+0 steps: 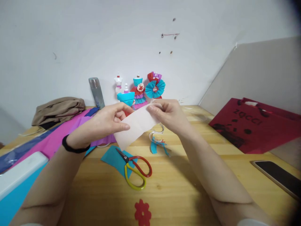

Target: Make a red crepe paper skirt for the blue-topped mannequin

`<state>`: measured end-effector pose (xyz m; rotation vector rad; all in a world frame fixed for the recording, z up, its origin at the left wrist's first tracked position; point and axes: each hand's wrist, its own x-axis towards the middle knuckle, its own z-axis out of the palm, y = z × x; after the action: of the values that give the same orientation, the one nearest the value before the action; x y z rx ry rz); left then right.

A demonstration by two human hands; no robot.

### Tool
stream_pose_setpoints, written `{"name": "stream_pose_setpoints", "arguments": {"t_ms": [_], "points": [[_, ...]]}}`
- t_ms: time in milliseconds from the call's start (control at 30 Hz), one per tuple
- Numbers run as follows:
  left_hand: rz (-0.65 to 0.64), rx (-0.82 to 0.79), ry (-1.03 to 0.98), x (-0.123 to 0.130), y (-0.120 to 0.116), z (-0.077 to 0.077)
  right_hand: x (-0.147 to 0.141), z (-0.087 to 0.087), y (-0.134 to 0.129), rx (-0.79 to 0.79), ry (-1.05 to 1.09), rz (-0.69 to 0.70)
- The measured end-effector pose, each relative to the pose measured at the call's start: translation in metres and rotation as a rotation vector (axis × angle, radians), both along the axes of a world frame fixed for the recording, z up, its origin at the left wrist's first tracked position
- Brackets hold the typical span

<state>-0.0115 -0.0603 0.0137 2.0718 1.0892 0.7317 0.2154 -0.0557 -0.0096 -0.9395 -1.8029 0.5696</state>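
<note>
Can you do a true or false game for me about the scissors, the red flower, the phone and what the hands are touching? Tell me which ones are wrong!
1. The left hand and right hand both touch the pale paper. True.
2. The phone is on the left side of the table. False: it lies on the right.
3. The scissors lie partly on blue paper. True.
4. Both scissor handles are green. False: one is red, the other yellow.
5. The red flower is nearer the person than the scissors. True.
</note>
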Motion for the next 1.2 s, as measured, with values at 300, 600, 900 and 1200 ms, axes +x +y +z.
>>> {"name": "stream_pose_setpoints", "arguments": {"t_ms": [300, 600, 900, 1200], "points": [[-0.167, -0.348, -0.054, -0.003, 0.012, -0.012, 0.02, 0.011, -0.002, 0.042, 0.085, -0.164], [-0.19, -0.259, -0.004, -0.016, 0.022, -0.01, 0.029, 0.008, 0.014, -0.009, 0.164, -0.14], [-0.082, -0.27, 0.009, -0.021, 0.017, 0.002, 0.039, 0.008, 0.02, -0.042, 0.234, -0.182], [-0.108, -0.232, 0.082, -0.032, 0.022, 0.002, 0.055, 0.015, 0.016, -0.024, 0.201, -0.237]]}}
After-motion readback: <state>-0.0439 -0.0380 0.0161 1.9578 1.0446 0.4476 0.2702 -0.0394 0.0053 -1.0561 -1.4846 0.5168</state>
